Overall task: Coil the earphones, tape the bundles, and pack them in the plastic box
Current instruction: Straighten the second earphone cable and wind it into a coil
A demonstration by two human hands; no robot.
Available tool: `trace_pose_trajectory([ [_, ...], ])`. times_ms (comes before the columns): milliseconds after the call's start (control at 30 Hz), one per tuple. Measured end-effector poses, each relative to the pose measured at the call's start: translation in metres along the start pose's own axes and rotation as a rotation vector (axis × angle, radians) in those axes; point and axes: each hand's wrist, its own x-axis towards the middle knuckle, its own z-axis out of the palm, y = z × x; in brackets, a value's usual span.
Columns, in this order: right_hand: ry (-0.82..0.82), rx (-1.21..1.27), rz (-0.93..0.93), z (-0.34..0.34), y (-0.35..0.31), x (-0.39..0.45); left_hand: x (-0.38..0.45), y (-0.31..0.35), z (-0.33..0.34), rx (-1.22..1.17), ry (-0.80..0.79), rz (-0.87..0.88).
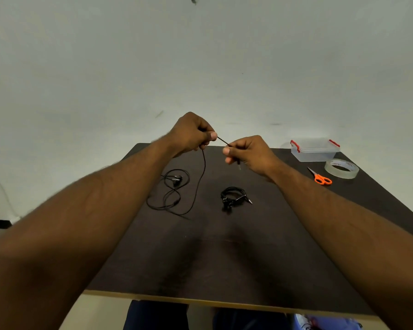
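Observation:
Above the far half of the dark table (212,258), my left hand (191,134) and my right hand (248,153) each pinch the same black earphone cable, a short stretch taut between them. The plug end hangs below my right fingers. From my left hand the loose earphones (177,191) trail down in open loops onto the table's left middle. A second pair, the coiled bundle (233,197), lies to the right of centre. The clear plastic box (314,150) with red clips stands at the far right, lid on.
A roll of clear tape (341,168) lies just in front of the box. Orange-handled scissors (320,177) lie to the left of the tape. A plain pale wall rises behind the table. My knees show under the near table edge.

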Motion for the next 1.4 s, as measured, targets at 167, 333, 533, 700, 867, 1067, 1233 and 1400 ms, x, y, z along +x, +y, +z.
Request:
trace_pose_trajectory([
  [167,-0.068,-0.256,-0.013,-0.029,-0.002,0.003,-0.003,-0.01,-0.01,0.08,-0.062,-0.006],
  [333,-0.101,-0.633,-0.121,-0.053,-0.017,0.011,-0.001,-0.018,-0.006,0.07,-0.041,-0.017],
  [533,-0.117,-0.736,-0.113,-0.069,-0.01,0.005,-0.006,-0.032,-0.012,0.07,-0.043,-0.025],
  [700,-0.279,-0.437,0.081,-0.04,-0.007,-0.028,-0.008,-0.022,-0.019,0.129,0.072,0.092],
  [867,-0.469,0.488,0.207,-0.002,-0.042,-0.073,-0.01,-0.006,-0.004,-0.079,0.121,0.2],
  [1067,-0.199,1.013,-0.155,0.006,-0.074,-0.055,-0.03,0.003,0.045,-0.48,-0.038,0.144],
  [1233,0.133,0.637,-0.199,-0.006,-0.037,-0.031,-0.049,-0.009,0.053,-0.357,-0.16,0.057],
  [1400,-0.006,-0.042,-0.123,-0.022,0.022,-0.037,-0.063,-0.015,0.032,0.03,-0.166,0.123],
])
